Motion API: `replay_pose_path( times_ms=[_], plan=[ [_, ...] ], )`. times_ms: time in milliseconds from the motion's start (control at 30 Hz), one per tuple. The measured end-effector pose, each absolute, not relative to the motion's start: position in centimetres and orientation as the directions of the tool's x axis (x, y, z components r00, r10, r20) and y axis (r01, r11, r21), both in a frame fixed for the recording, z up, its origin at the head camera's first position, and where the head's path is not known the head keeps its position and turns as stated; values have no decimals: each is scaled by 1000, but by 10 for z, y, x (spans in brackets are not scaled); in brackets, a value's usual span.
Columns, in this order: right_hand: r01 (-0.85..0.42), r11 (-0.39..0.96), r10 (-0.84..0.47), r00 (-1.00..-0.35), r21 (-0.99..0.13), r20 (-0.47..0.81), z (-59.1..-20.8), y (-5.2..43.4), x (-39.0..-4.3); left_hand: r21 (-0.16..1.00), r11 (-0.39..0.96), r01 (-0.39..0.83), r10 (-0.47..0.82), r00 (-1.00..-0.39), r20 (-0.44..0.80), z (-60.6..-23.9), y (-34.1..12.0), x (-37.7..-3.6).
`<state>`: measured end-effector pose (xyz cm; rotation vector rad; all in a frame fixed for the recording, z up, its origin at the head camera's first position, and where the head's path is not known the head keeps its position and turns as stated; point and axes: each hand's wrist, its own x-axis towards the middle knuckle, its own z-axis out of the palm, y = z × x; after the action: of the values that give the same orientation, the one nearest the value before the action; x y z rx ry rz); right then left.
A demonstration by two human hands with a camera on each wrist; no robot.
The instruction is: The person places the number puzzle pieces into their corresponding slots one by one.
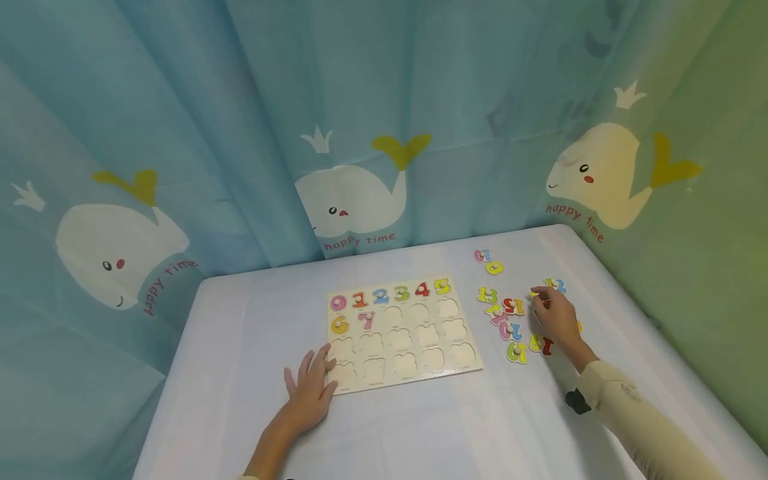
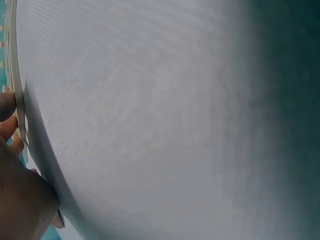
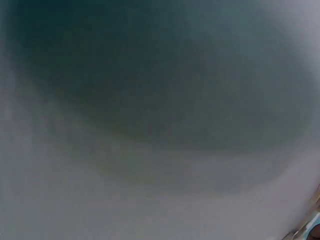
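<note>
A wooden number puzzle board (image 1: pixel 384 339) lies on the table. Its top row holds the pieces 0 to 5, with a yellow 6 (image 1: pixel 340 325) and a pink 7 (image 1: pixel 367 321) below. My left hand (image 1: pixel 309 393) rests at the board's lower left edge, fingers spread, some over the rim. Over the loose pieces at the right, my right hand (image 1: pixel 557 319) pinches a small yellow number piece (image 1: pixel 532 294), mostly hidden by the fingers. In the left wrist view, fingers (image 2: pixel 7 106) touch the board's edge. The right wrist view catches mostly blurred tabletop.
Loose number pieces lie right of the board, among them a red 15 (image 1: pixel 513 307), a green-yellow 13 (image 1: pixel 487 295) and a blue-yellow 12 (image 1: pixel 555 285). Further back is a yellow piece (image 1: pixel 495 268). A whale-print curtain (image 1: pixel 258 200) hangs behind the white-covered table (image 1: pixel 240 373).
</note>
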<state>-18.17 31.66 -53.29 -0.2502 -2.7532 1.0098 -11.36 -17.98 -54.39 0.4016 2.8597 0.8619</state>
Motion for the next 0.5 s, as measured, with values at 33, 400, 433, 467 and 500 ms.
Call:
replay_pose_path(
  times_ms=[33,400,433,467,500],
  plan=[
    [78,752,212,-969,-654,129,-534,315,-184,557,802,213,287,-957,-47,-544,-181,-114],
    [77,717,183,-980,-693,80,-525,291,-250,565,800,201,273,-961,-46,-540,-183,-116],
    [85,718,183,-981,-691,69,-524,289,-255,562,802,200,274,-960,-50,-540,-182,-115],
    [88,722,180,-982,-687,63,-524,287,-261,563,801,202,279,-959,-53,-540,-181,-115],
    [90,726,178,-982,-682,59,-524,285,-265,564,800,206,287,-956,-58,-540,-180,-114]
  ],
)
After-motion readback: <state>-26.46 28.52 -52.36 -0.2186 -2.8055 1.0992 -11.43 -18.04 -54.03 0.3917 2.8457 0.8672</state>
